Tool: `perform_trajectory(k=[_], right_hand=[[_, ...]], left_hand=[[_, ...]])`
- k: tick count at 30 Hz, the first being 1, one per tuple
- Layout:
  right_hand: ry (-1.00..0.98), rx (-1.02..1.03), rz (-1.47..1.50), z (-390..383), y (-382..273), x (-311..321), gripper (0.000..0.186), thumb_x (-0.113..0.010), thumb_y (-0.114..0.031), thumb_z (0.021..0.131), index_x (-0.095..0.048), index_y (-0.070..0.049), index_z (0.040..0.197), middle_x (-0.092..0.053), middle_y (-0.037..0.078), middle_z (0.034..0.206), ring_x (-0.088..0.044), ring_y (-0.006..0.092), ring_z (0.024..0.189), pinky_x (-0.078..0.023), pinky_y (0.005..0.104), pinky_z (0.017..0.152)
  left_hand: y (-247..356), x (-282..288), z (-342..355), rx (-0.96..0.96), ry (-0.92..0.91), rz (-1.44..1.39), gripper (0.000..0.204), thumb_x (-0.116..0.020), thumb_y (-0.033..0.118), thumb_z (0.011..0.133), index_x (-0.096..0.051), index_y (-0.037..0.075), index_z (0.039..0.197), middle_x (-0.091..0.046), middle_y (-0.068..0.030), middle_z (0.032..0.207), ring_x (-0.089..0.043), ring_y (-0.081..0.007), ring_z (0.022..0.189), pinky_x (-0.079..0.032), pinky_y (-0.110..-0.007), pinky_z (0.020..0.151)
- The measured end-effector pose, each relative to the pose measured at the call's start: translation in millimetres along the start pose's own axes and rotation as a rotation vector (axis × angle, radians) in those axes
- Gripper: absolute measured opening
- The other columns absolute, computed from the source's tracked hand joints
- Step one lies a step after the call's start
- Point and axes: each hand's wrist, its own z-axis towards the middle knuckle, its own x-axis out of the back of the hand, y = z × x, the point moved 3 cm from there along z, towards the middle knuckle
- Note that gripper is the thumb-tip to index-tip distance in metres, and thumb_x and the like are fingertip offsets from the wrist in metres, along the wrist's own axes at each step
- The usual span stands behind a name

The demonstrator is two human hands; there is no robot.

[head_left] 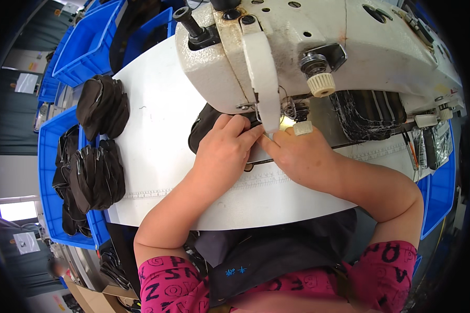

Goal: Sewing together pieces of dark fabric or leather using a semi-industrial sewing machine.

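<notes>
A pink printed sleeve (162, 281) fills the lower edge. Above it, a white table (156, 130) carries one cream sewing machine (297, 47). The left hand (222, 151) and right hand (297, 154) press flat, fingers together, on one dark fabric piece (201, 130) under the needle. Two stacks of dark pieces (102, 151) lie at the table's left; several blue bins (49, 172) ring it.

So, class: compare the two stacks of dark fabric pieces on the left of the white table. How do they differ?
The upper stack lies wholly on the white table; the lower stack sits at the table's left edge, beside the blue bin. The upper stack lies farther from the left hand, the lower nearer the person. The lower stack looks larger. Both are dark, folded pieces and untouched.
</notes>
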Motion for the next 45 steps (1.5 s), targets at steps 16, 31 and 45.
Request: perform_trajectory(k=[16, 31, 45], right_hand=[[0.090, 0.078, -0.144, 2, -5, 9, 0.037, -0.069, -0.011, 0.080, -0.067, -0.003, 0.116, -0.062, 0.014, 0.125, -0.064, 0.0246, 0.107, -0.050, 0.0424, 0.079], [-0.040, 0.049, -0.118, 6, -4, 12, 0.033, -0.070, -0.012, 0.080, -0.075, -0.004, 0.111, -0.070, 0.012, 0.121, -0.066, 0.0237, 0.105, -0.053, 0.0383, 0.083], [0.036, 0.124, -0.208, 2, 0, 10, 0.030, -0.068, -0.017, 0.081, -0.069, -0.007, 0.109, -0.064, 0.010, 0.120, -0.065, 0.0199, 0.105, -0.052, 0.0386, 0.076]], left_hand=[[-7, 7, -2, -0.047, 0.028, -0.142, 0.038, -0.074, 0.011, 0.080, -0.080, 0.008, 0.117, -0.063, -0.0039, 0.093, -0.059, -0.0234, 0.085, -0.054, -0.034, 0.074], [-11, 8, 4, -0.166, 0.203, -0.091, 0.030, -0.075, 0.016, 0.084, -0.078, 0.004, 0.112, -0.069, -0.0047, 0.106, -0.063, -0.0227, 0.094, -0.055, -0.034, 0.081], [-1, -1, 1, -0.034, 0.086, 0.108, 0.034, -0.073, 0.013, 0.082, -0.075, 0.000, 0.113, -0.069, -0.0035, 0.102, -0.064, -0.0193, 0.090, -0.056, -0.030, 0.075]])
